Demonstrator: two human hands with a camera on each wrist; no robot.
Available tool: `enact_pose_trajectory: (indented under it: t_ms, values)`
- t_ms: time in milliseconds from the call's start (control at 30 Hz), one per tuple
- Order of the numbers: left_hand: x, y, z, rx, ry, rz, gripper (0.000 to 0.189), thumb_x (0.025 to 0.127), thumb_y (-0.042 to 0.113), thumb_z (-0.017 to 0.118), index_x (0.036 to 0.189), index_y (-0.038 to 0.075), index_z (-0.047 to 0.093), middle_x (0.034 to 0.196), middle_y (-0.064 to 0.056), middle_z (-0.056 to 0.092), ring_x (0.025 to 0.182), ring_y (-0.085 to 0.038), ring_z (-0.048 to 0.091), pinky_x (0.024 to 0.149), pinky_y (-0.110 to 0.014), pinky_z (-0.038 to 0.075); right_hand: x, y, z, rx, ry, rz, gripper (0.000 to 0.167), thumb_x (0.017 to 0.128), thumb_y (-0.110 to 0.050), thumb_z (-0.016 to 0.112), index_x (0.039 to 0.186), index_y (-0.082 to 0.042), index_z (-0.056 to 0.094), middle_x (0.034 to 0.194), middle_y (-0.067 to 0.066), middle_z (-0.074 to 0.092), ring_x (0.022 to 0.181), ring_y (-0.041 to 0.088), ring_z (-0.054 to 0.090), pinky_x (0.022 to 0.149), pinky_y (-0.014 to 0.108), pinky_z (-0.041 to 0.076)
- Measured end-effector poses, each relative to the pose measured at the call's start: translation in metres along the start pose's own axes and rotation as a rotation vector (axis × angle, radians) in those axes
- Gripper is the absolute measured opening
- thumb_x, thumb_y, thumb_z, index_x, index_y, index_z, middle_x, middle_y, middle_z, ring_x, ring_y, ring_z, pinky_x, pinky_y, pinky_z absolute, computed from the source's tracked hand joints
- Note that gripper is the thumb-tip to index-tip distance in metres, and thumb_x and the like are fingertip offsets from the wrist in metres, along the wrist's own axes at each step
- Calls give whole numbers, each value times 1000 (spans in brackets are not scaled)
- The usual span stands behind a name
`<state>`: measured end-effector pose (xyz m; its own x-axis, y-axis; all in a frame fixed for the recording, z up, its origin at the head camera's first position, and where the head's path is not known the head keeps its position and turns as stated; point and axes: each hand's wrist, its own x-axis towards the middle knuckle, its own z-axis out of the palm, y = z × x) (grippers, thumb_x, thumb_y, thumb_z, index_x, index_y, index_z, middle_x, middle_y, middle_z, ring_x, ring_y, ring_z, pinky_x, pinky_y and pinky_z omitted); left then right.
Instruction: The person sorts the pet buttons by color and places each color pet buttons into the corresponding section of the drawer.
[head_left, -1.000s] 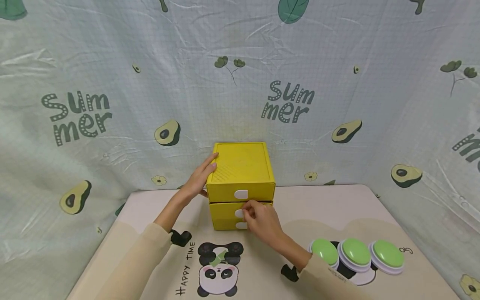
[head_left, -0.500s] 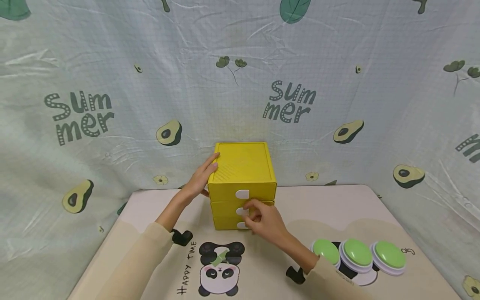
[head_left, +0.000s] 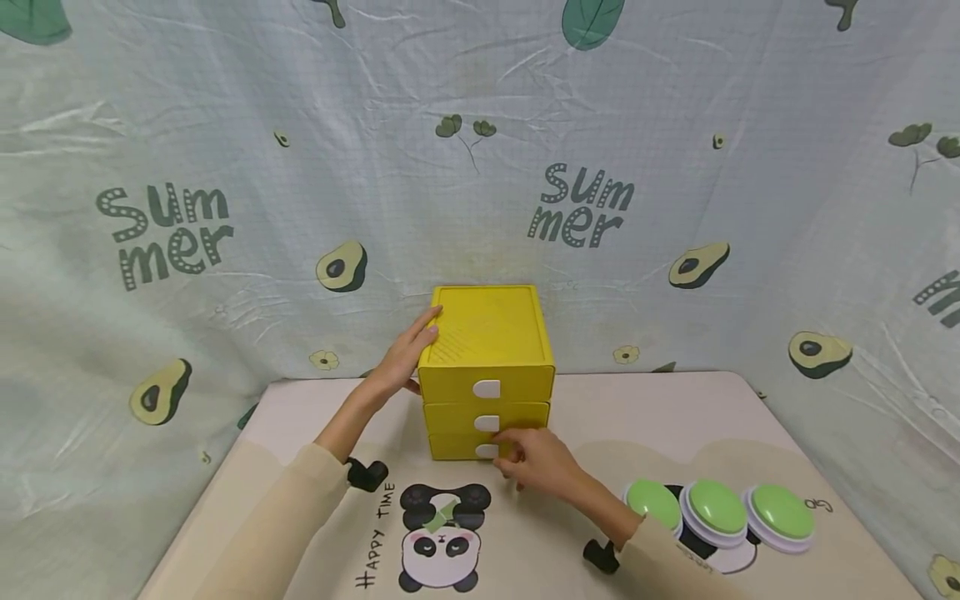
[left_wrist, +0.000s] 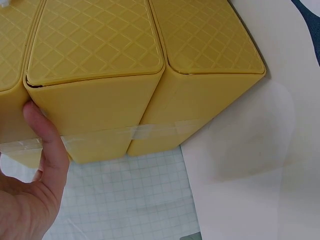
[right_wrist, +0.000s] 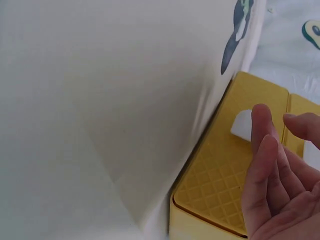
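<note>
A yellow three-drawer cabinet point(head_left: 491, 325) stands on the table against the back cloth, all its drawers closed flush. White tabs mark the top drawer point(head_left: 450, 386), middle drawer point(head_left: 450, 419) and bottom drawer point(head_left: 450, 447). Against the cabinet's left side rests my left hand point(head_left: 396, 360), fingers extended along the upper edge. The left wrist view shows its thumb against the yellow wall, near a strip of clear tape point(left_wrist: 100, 136). My right hand point(head_left: 546, 462) hovers by the bottom drawer's white tab point(right_wrist: 242, 126), fingers loosely bent and thumb apart, pinching nothing; whether a fingertip touches is unclear.
Several things lie around: green push buttons with white rims point(head_left: 716, 507) line the table's right side, near my right sleeve. A printed panda point(head_left: 440, 557) decorates the table mat point(head_left: 322, 542). Behind hangs a patterned cloth point(head_left: 480, 208).
The middle drawer, slightly ajar a second ago, is now flush. My right hand has left its tab and moved down to the bottom drawer's tab. My left hand stays at the cabinet's side.
</note>
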<state>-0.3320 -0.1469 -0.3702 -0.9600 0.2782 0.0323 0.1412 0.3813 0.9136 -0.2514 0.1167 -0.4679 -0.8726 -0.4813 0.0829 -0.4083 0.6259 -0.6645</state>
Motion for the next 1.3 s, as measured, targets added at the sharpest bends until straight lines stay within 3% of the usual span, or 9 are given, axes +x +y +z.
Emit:
enact_pose_trajectory:
  t_ms: [367, 533, 867, 1300]
  values:
    - [2, -3, -1, 12, -10, 15, 62, 109, 55, 31, 166, 37, 15, 173, -16, 19, 124, -47, 58, 69, -52, 63, 8, 4, 8, 16, 33, 10, 22, 95, -11, 69, 113, -1, 75, 67, 0, 70, 47, 8, 60, 48, 24, 50]
    - [1, -2, -1, 11, -5, 11, 62, 109, 56, 32, 166, 39, 16, 173, -13, 18, 126, -48, 57, 69, -53, 63, 10, 3, 12, -47, 120, -10, 18, 95, -12, 70, 107, -4, 79, 63, -5, 67, 43, 2, 56, 48, 21, 47]
    - [1, -3, 1, -3, 2, 5, 61, 108, 59, 34, 164, 42, 19, 168, -15, 30, 118, -41, 62, 67, -49, 64, 12, 4, 20, -123, 282, -30, 9, 91, -14, 75, 92, -9, 83, 65, -7, 71, 44, -4, 49, 47, 17, 42]
    - [2, -3, -1, 7, 5, 3, 62, 108, 58, 33, 165, 40, 17, 170, -14, 25, 119, -43, 61, 67, -50, 64, 9, -1, 22, -175, 301, -41, 8, 89, -15, 77, 88, -10, 83, 65, -7, 71, 47, -4, 48, 49, 16, 42]
